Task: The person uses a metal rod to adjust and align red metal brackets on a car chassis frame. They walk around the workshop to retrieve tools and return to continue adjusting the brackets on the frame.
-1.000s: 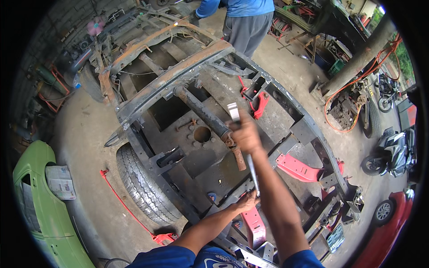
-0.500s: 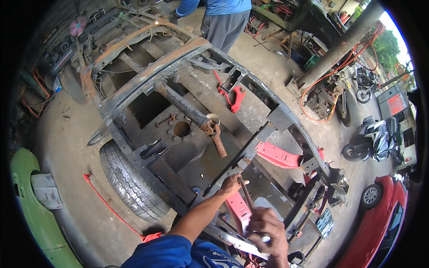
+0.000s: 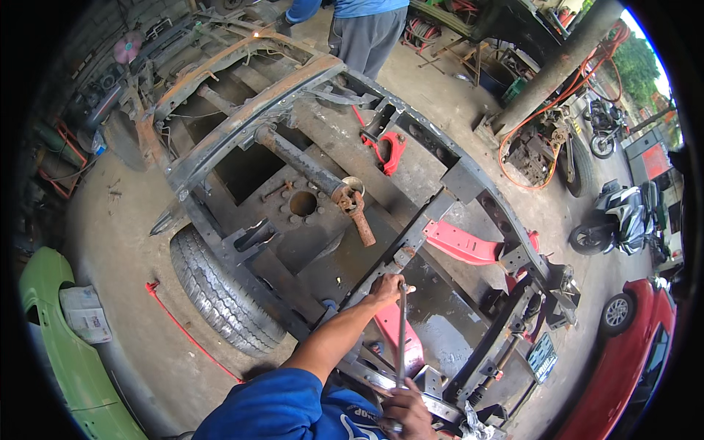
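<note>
My left hand (image 3: 389,290) is closed on the upper end of a long steel wrench (image 3: 401,337), against the black crossmember (image 3: 405,255) of the bare vehicle frame. My right hand (image 3: 407,411) grips the wrench's handle near the lower edge of the view. A red bracket (image 3: 392,334) lies just left of the bar, under my left forearm. Above my hands a rusty drive shaft (image 3: 308,165) with a universal joint lies inside the frame. What the wrench's head engages is too small to make out.
A co-worker (image 3: 367,33) stands at the far end of the frame. A tyre (image 3: 220,293), red floor jack (image 3: 389,150) and green body panel (image 3: 66,345) are about. A pillar (image 3: 557,73) with orange hoses, motorcycles (image 3: 616,216) and red car (image 3: 631,367) are at the right.
My right hand has swung from over the drive shaft down toward my body with the wrench. My left hand has stayed at the crossmember. The view has shifted since the first frame.
</note>
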### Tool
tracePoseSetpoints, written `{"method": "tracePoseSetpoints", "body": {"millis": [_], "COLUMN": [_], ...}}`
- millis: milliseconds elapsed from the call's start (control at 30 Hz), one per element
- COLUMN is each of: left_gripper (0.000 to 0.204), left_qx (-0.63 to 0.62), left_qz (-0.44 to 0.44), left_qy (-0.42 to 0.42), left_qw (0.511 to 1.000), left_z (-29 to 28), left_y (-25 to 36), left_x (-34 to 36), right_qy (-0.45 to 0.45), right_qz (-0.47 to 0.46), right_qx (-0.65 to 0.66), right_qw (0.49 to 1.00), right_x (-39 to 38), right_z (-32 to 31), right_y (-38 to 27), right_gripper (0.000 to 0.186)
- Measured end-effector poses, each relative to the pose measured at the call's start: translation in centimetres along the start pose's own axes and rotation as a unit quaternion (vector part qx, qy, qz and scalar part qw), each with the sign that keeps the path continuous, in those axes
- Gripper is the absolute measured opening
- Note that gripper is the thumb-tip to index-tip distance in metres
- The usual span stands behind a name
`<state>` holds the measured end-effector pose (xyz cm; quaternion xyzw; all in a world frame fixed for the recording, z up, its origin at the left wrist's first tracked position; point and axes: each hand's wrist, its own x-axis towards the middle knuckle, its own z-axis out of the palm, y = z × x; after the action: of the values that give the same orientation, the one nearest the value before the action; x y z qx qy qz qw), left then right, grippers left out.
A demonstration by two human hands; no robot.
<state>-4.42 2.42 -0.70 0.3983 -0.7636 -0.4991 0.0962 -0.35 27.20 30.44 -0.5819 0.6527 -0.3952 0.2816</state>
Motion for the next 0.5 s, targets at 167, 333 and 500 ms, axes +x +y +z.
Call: {"method": "tracePoseSetpoints", "body": {"millis": [167,333,500], "left_gripper": [0.046,0.041,0.023], "left_qx": [-0.004,-0.015,-0.052], "left_qz": [-0.003,0.03,0.096], "left_qy": [0.032,0.044,0.094], "left_qw": [0.999,0.998,0.99], "left_z": [0.0,1.2,0.4], "left_y": [0.4,-1.5,-4.5], "left_x": [-0.1,0.1,-1.9], "right_qy": [0.523,0.561,0.602], "right_qz": [0.245,0.289,0.277], "right_qx": [0.054,-0.007,0.352], "right_qw": [0.815,0.776,0.661], "right_x": [-7.0,-7.1,6.6], "right_z": [0.6,-6.8,-14.2], "right_y": [5.4,19.0,34.9], "right_gripper": [0.011,0.042,0.031]}}
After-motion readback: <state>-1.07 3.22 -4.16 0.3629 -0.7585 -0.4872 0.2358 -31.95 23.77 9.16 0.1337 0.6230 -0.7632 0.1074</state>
